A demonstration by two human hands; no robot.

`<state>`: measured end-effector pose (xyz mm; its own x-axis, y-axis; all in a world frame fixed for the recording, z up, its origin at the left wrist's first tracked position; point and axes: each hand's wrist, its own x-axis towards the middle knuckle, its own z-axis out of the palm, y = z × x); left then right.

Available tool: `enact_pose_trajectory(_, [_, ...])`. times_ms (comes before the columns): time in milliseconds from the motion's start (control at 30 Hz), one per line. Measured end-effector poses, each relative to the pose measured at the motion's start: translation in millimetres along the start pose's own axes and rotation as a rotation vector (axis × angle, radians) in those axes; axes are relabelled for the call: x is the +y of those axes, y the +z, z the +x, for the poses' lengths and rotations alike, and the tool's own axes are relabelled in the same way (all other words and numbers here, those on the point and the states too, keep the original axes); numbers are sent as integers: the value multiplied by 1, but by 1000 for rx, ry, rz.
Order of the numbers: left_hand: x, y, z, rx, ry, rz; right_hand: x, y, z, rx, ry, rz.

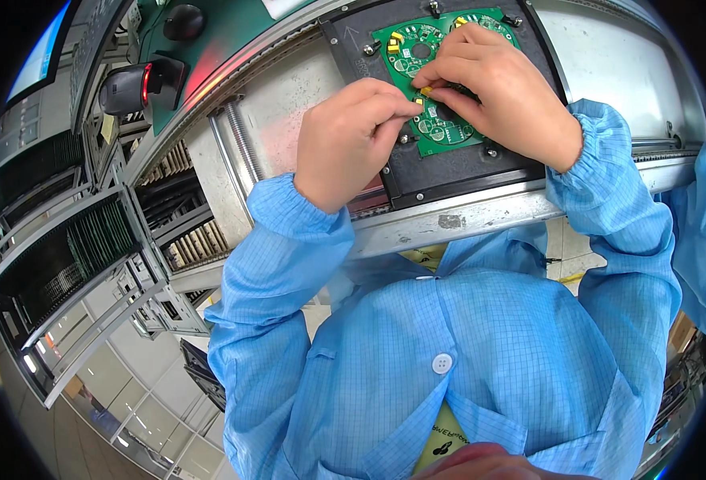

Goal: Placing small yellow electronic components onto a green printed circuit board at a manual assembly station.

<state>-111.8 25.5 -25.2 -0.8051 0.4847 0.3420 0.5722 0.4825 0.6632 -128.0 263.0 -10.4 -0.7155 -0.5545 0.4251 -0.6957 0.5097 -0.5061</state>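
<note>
2 hands worked at 1 spot on the green circuit board (437,132), which lay in a black carrier tray (465,172) on the metal conveyor frame (481,212), directly ahead of you at the top of the view.

Risks, as judged from this frame:
1. The small yellow component (426,91) sat between your fingertips, pinched from both sides. A slip of either pinch could have dropped it onto the board or into the gap beside the tray.
2. Your right hand (493,84) covered much of the board's upper half. Its palm and knuckles could have pressed on other yellow parts (394,42) mounted there and bent or shifted them.
3. Uneven downward pressure could have rocked the board in its tray; whether it was clamped cannot be told.

Hand pose:
- Your left hand (349,140) was curled narrow, thumb and forefinger pointing right, tips closed on or against the yellow component. The wrist came up from the lower left in a blue sleeve (281,240).
- Your right hand arched over the board from the right, fingers drawn together toward the same component, touching it. Which hand carried the actual grip cannot be told.
- The 2 sets of fingertips met, touching, over the board's middle.
</note>
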Motion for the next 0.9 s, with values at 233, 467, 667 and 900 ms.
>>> enact_pose_trajectory(233, [6,2,3,-1,-54,-2,3,-1,-1,-3,-4,2])
enact_pose_trajectory(467, [12,4,1,25,34,103,4,-2,-1,-10,-3,-4])
enact_pose_trajectory(667, [3,5,3,2,-18,8,4,-1,-1,-21,-17,-53])
enact_pose_trajectory(900, [9,6,4,40,46,71,-1,-2,-2,3,-133,-245])
